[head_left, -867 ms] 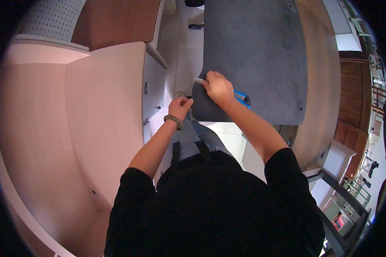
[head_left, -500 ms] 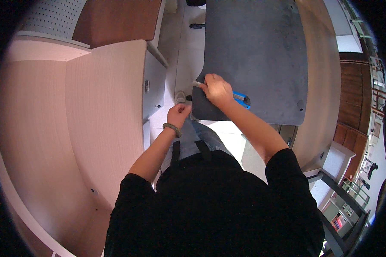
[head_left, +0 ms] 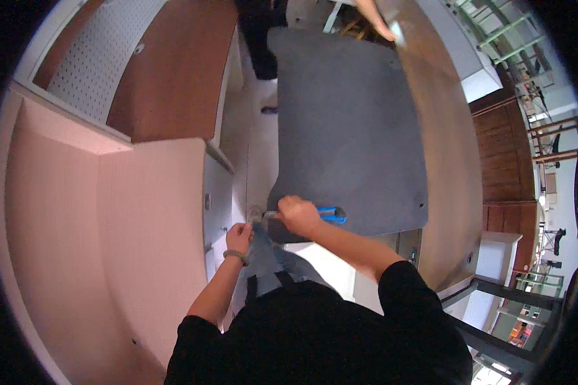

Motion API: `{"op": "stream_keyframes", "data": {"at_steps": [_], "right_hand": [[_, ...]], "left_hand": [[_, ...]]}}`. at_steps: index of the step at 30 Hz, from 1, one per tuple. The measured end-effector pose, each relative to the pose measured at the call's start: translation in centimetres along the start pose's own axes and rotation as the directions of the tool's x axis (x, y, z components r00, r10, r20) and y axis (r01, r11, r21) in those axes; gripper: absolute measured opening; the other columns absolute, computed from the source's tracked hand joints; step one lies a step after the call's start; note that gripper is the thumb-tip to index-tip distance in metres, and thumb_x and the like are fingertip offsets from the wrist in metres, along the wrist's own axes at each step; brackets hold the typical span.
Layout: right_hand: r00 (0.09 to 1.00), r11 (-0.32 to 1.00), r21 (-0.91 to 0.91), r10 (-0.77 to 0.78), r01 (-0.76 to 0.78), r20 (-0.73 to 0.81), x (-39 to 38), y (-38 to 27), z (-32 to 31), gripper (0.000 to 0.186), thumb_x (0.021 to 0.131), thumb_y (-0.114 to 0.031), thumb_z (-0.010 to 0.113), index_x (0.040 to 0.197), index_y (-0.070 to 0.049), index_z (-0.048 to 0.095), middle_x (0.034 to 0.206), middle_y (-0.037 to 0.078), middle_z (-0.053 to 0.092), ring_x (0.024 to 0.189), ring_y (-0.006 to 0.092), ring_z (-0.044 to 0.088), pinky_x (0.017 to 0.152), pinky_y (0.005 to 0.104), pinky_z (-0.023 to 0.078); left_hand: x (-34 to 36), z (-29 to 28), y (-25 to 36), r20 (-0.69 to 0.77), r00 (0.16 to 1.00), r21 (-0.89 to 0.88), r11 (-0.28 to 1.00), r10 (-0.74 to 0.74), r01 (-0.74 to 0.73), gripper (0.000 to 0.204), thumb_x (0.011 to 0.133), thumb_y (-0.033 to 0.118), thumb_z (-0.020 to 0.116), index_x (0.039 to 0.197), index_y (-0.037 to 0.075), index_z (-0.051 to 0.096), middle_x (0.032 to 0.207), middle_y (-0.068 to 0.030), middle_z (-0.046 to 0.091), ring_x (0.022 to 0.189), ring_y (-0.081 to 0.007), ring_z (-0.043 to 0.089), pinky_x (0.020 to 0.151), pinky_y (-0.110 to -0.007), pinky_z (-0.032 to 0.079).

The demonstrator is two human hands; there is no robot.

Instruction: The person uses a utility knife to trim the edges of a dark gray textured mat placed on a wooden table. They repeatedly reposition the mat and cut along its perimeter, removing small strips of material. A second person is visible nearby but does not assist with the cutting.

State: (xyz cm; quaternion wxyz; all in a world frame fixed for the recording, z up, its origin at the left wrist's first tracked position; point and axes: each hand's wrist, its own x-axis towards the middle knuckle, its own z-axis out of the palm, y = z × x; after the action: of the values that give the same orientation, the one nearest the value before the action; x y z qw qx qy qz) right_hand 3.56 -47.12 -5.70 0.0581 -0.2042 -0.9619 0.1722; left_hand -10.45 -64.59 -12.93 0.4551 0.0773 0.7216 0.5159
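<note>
My right hand [head_left: 298,215] is curled around a slim pale piece [head_left: 270,215] at the near left corner of the grey counter [head_left: 353,128]. My left hand [head_left: 239,237] hangs just off that edge, fingers bunched; I can't tell if they pinch anything. If my grip loosens, the piece could drop over the edge. A blue object [head_left: 334,219] sits beside my right wrist, where a careless forearm could knock it. Beyond, a co-worker's hand [head_left: 384,30] reaches in.
</note>
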Motion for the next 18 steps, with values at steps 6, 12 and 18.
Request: {"op": "stream_keyframes", "data": {"at_steps": [6,12,18], "right_hand": [[0.985,0.999,0.043,0.019,-0.026,0.173,-1.7,0.1,-1.1,0.026,0.086,-0.029,0.064,0.092,-0.004,0.057,0.093,0.014,0.061,0.088,0.0322,0.063,0.068,0.0421,0.054],[0.984,0.997,0.029,0.067,-0.073,0.166,-0.6,-1.5,-2.1,0.028,0.085,-0.03,0.064,0.094,-0.004,0.058,0.091,0.015,0.062,0.086,0.033,0.064,0.07,0.0438,0.054],[0.97,0.987,0.008,0.158,-0.16,-0.183,1.5,0.3,2.7,0.025,0.083,-0.028,0.066,0.086,-0.006,0.055,0.084,0.015,0.06,0.08,0.0355,0.061,0.064,0.0473,0.051]], "left_hand": [[0.5,2.0,0.8,-0.007,1.0,0.005,1.0,0.016,-0.016,0.028,0.092,0.027,0.064,0.084,0.0,0.062,0.07,-0.0043,0.063,0.06,-0.0099,0.056,0.054,-0.025,0.044],[1.5,0.9,1.6,0.026,0.993,0.072,0.991,0.111,-0.113,0.027,0.092,0.029,0.062,0.09,0.002,0.065,0.074,-0.0045,0.065,0.064,-0.0097,0.058,0.055,-0.025,0.045],[3.6,-0.2,-1.6,0.018,0.989,0.02,0.989,0.143,-0.144,0.028,0.093,0.027,0.061,0.087,0.0,0.063,0.073,-0.0042,0.064,0.063,-0.0094,0.056,0.057,-0.024,0.044]]}}
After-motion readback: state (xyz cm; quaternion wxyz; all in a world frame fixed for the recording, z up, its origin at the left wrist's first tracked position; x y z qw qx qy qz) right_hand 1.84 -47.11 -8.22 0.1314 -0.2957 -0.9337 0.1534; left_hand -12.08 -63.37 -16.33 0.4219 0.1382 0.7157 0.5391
